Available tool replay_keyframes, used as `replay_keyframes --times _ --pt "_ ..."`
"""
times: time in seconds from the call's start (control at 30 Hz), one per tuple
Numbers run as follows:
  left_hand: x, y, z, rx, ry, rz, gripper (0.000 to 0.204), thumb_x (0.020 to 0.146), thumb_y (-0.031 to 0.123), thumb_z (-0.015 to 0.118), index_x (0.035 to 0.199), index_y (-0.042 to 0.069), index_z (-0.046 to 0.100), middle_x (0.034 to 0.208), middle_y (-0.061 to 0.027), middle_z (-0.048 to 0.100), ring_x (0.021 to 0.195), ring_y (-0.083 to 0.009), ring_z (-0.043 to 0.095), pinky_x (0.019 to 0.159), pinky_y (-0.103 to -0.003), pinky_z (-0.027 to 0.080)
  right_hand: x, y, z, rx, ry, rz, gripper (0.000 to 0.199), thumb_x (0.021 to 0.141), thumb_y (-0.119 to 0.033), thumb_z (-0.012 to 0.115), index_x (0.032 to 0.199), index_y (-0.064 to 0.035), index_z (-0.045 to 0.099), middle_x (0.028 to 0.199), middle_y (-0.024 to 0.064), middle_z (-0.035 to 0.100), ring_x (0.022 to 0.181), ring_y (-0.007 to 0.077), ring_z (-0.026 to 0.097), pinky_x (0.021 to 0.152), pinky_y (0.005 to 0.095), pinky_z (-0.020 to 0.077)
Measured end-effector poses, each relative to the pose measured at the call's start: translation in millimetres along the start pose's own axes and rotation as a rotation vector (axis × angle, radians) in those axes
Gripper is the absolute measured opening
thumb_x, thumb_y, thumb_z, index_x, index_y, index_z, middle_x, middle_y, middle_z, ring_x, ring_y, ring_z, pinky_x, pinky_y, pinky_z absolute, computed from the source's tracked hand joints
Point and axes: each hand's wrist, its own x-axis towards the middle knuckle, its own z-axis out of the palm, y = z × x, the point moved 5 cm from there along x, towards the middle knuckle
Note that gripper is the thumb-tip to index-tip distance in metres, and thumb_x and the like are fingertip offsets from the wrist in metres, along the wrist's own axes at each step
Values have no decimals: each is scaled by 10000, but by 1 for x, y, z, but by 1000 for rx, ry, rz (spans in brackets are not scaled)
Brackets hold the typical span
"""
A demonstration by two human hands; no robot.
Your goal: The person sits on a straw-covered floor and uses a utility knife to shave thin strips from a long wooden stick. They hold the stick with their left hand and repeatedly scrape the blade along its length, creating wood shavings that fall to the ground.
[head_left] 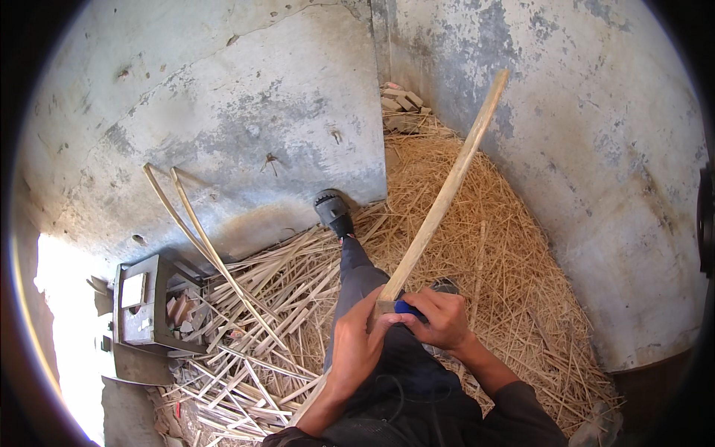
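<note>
A long wooden strip [447, 190] slants up and away to the right, its near end between my hands. My left hand [356, 346] is closed round that near end, with the thumb reaching across toward the right hand. In my right hand [441, 319] is a small blue object [408, 309], pinched against the end of the strip. Fingers cover most of it, so its kind cannot be made out. The two hands nearly touch, above my dark trousers.
My dark shoe [333, 208] is against the peeling wall [246, 112]. Two wooden strips [199, 242] lean there. Loose split strips [253, 387] cover the floor at left, beside a grey box-like case [141, 305]. Straw [506, 276] spreads at right. Bricks [402, 100] lie in the far corner.
</note>
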Motion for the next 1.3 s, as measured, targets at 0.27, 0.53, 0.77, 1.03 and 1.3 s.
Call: replay_keyframes --times 0.27,0.53,0.77,1.03,1.3 --pt "-1 7 -3 -12 22 -45 388 1016 175 774 1326 -43 693 1053 -251 763 916 -387 763 813 -400 578 0 -1 0 -45 -16 -10 327 936 -386 820 1067 -91 769 788 48 662 637 240 702 548 368 526" --pt "-3 3 -3 -2 44 -95 314 1012 162 780 1259 -27 734 953 -217 763 801 -291 731 761 -364 565 2 -2 -2 -117 4 -50 321 952 -421 800 1033 -112 767 743 28 627 590 221 662 519 360 495" --pt "-4 0 -5 15 18 -74 282 1014 171 777 1213 -26 741 903 -214 740 755 -319 704 733 -376 548 3 -2 -2 -132 27 -70 331 960 -431 797 1012 -106 762 713 26 604 575 223 646 514 354 485" --pt "-18 -13 -8 128 2 -125 298 1018 240 783 1169 -15 753 868 -236 728 731 -384 703 692 -411 537 17 36 -30 -159 203 64 314 971 -377 806 1016 -68 779 818 78 724 642 255 713 559 360 535" --pt "-34 -28 -13 117 55 -140 289 1024 249 778 1125 -21 752 812 -233 714 677 -388 689 638 -427 516 27 55 -42 -141 147 59 318 981 -349 802 1023 -35 774 835 99 739 657 266 728 573 370 549"
